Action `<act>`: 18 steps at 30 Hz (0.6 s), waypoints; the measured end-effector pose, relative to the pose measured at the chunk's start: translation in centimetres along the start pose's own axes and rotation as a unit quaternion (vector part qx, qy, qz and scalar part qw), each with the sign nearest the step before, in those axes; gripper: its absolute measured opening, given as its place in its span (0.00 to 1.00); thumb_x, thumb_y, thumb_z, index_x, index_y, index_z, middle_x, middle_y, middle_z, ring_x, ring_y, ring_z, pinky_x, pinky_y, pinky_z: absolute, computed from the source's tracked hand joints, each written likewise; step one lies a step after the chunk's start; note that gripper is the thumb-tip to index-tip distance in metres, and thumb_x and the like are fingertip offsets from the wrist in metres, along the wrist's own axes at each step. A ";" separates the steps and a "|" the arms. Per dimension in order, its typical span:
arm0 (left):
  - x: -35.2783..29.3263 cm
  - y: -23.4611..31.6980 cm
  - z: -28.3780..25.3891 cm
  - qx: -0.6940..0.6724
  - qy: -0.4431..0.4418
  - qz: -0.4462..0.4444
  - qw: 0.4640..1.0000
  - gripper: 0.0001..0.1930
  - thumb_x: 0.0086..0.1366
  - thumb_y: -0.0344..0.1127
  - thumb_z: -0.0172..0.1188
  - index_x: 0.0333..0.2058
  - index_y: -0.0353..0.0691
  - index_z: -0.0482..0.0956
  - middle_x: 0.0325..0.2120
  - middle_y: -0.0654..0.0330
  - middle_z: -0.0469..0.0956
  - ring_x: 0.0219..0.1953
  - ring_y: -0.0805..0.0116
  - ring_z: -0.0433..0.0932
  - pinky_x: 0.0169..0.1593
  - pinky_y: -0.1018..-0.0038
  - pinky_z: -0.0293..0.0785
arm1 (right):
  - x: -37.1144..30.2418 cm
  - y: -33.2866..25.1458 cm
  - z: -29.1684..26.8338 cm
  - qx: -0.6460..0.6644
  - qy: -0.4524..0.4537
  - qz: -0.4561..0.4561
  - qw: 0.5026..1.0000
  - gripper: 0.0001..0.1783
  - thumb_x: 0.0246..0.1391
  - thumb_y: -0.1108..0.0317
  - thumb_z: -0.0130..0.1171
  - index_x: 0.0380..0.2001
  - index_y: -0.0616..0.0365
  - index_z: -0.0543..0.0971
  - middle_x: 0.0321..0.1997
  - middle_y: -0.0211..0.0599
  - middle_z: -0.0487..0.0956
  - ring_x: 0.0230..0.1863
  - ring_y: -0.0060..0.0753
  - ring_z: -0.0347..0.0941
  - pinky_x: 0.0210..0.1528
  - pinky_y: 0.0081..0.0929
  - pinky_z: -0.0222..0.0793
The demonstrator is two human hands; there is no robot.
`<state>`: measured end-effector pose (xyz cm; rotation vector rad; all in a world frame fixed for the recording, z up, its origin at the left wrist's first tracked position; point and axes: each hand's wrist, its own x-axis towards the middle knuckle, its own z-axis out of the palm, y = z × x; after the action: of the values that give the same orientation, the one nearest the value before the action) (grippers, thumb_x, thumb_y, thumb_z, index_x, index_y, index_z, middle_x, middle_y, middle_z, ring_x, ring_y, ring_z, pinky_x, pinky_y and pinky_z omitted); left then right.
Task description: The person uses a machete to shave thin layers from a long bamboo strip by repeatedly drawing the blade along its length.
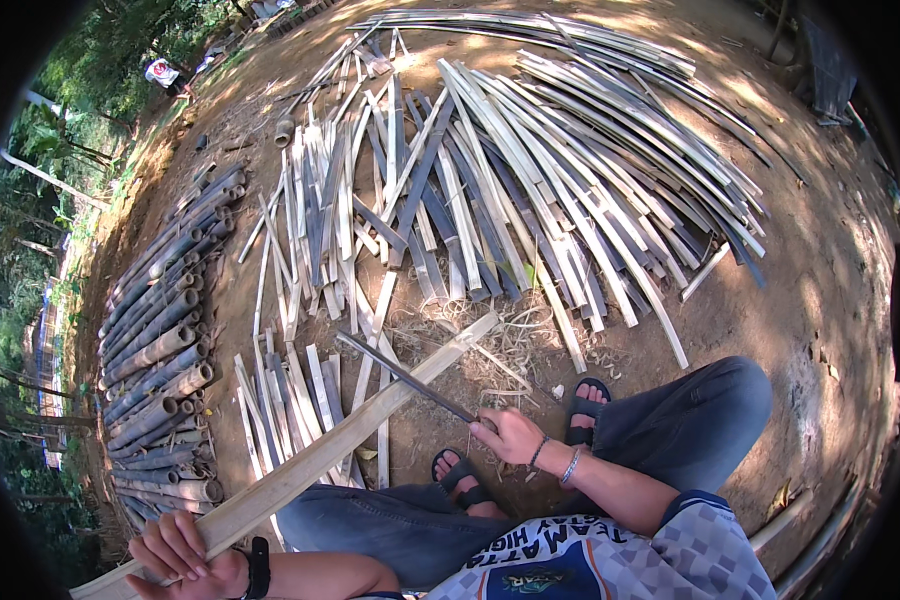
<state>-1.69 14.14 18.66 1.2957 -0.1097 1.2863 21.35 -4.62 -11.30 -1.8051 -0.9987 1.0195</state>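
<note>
bamboo strip: long, pale, split flat (pixel 320 447); held slantwise across the front of the body, passing over the left leg (pixel 370 525) in this view. middle lies at 9 o'clock of the right hand, far end near its 12 o'clock, just beyond the fingers.
left hand: on the near part of the strip (pixel 192 562), fingers bent over it, thumb at the lower side, grasping; from here the strip runs off toward 2 o'clock. black wristband (pixel 258 568) on this wrist.
right hand: fingers pressed together round the knife's handle (pixel 510 437); clear of the strip in this view.
knife: dark, narrow blade (pixel 440 401), pointing to 10 o'clock from the right hand and crossing over the strip short of its far end; cannot tell whether the edge bites.
shavings: thin pale curls (pixel 518 335) on the earth, 12 o'clock of the right hand.
split-bamboo pile: large, fanned out (pixel 580 205), toward 1 o'clock of the view.
bamboo poles: round, stacked (pixel 165 348), at 9 o'clock.
feet: in black sandals (pixel 458 478), flanking the right hand's near side.
</note>
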 end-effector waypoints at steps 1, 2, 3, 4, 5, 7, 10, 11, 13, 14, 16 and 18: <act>0.0 -0.2 0.3 0.000 0.000 -0.003 1.000 0.21 0.69 0.46 0.45 0.17 0.47 0.57 0.08 0.69 0.56 0.07 0.81 0.52 0.18 0.84 0.51 | 0.4 2.2 0.0 0.019 0.024 0.065 0.997 0.30 0.61 0.45 0.45 0.33 0.67 0.76 0.21 0.61 0.75 0.32 0.63 0.75 0.36 0.50 0.69; 0.1 -0.2 0.7 0.003 -0.004 -0.002 1.000 0.21 0.69 0.46 0.45 0.17 0.48 0.57 0.08 0.69 0.56 0.07 0.81 0.52 0.18 0.84 0.51 | 1.3 4.8 0.4 0.039 0.048 0.126 0.990 0.31 0.61 0.44 0.45 0.32 0.67 0.77 0.21 0.61 0.75 0.32 0.62 0.75 0.36 0.50 0.70; 0.0 -0.2 0.8 0.006 -0.006 0.001 1.000 0.21 0.69 0.46 0.45 0.17 0.48 0.57 0.08 0.69 0.56 0.07 0.81 0.52 0.18 0.84 0.51 | 2.0 4.6 0.1 0.058 0.071 0.184 0.979 0.32 0.61 0.43 0.44 0.32 0.67 0.77 0.21 0.60 0.76 0.32 0.61 0.76 0.37 0.50 0.70; 0.0 -0.1 1.0 -0.008 -0.013 -0.010 1.000 0.21 0.69 0.46 0.45 0.17 0.47 0.57 0.08 0.69 0.56 0.07 0.81 0.52 0.18 0.84 0.50 | 1.8 4.1 0.3 0.001 0.090 0.170 0.981 0.35 0.61 0.41 0.42 0.30 0.68 0.77 0.22 0.59 0.77 0.32 0.60 0.77 0.37 0.48 0.70; 0.3 0.0 1.0 -0.001 -0.013 -0.004 1.000 0.21 0.69 0.46 0.45 0.17 0.47 0.57 0.08 0.69 0.56 0.07 0.81 0.52 0.18 0.84 0.50 | 1.8 3.5 0.9 0.027 0.083 0.153 0.984 0.34 0.61 0.41 0.43 0.30 0.68 0.77 0.22 0.59 0.77 0.32 0.59 0.77 0.37 0.48 0.70; -0.1 0.1 1.0 0.015 0.000 0.004 1.000 0.21 0.69 0.47 0.45 0.17 0.47 0.57 0.08 0.69 0.56 0.07 0.81 0.52 0.18 0.84 0.51 | 1.2 1.3 1.4 0.071 0.059 0.124 0.988 0.33 0.61 0.43 0.43 0.29 0.67 0.76 0.22 0.59 0.77 0.32 0.59 0.77 0.36 0.48 0.70; 0.1 0.1 0.6 0.009 -0.008 -0.003 1.000 0.21 0.69 0.46 0.45 0.17 0.47 0.58 0.08 0.69 0.56 0.07 0.81 0.52 0.19 0.84 0.51 | -0.5 -3.6 1.3 0.060 0.034 -0.037 0.997 0.28 0.61 0.45 0.45 0.29 0.64 0.76 0.19 0.52 0.77 0.28 0.55 0.77 0.33 0.44 0.71; 0.0 -0.1 0.3 0.004 -0.012 -0.011 1.000 0.21 0.69 0.46 0.45 0.17 0.47 0.57 0.08 0.69 0.56 0.07 0.81 0.52 0.19 0.84 0.51 | -1.0 -4.0 1.6 0.075 0.035 -0.086 0.993 0.28 0.61 0.46 0.45 0.29 0.64 0.76 0.19 0.50 0.77 0.27 0.54 0.77 0.33 0.44 0.71; 0.1 0.1 0.4 0.003 -0.020 -0.011 1.000 0.21 0.69 0.47 0.45 0.17 0.47 0.58 0.07 0.69 0.56 0.07 0.81 0.52 0.19 0.83 0.51 | -0.9 -3.8 1.0 0.061 0.019 -0.066 0.996 0.27 0.61 0.46 0.46 0.30 0.63 0.76 0.17 0.47 0.76 0.24 0.52 0.77 0.30 0.43 0.70; 0.2 0.2 0.4 0.003 -0.025 -0.011 1.000 0.21 0.69 0.47 0.45 0.17 0.47 0.58 0.07 0.69 0.56 0.07 0.81 0.52 0.19 0.83 0.51 | -0.2 -2.3 1.0 0.039 0.025 -0.035 0.998 0.28 0.61 0.45 0.46 0.29 0.64 0.75 0.17 0.48 0.76 0.25 0.52 0.77 0.31 0.43 0.70; 0.2 -0.2 0.4 -0.002 -0.016 -0.015 1.000 0.21 0.69 0.47 0.45 0.17 0.47 0.58 0.07 0.69 0.56 0.07 0.81 0.52 0.19 0.83 0.51 | 0.8 2.8 1.2 0.041 0.061 0.063 0.995 0.28 0.61 0.45 0.46 0.28 0.64 0.74 0.16 0.49 0.74 0.24 0.51 0.75 0.31 0.43 0.69; 0.3 0.1 0.6 0.011 -0.003 -0.011 1.000 0.21 0.69 0.47 0.44 0.17 0.47 0.58 0.08 0.69 0.55 0.08 0.81 0.52 0.19 0.83 0.51 | 2.6 5.6 1.2 0.098 0.107 0.172 0.974 0.30 0.61 0.44 0.45 0.26 0.64 0.73 0.14 0.49 0.71 0.21 0.48 0.72 0.30 0.42 0.66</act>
<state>-1.33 13.83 19.15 1.3160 -0.0864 1.2675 22.51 -3.94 -17.42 -1.9108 -0.4459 1.0589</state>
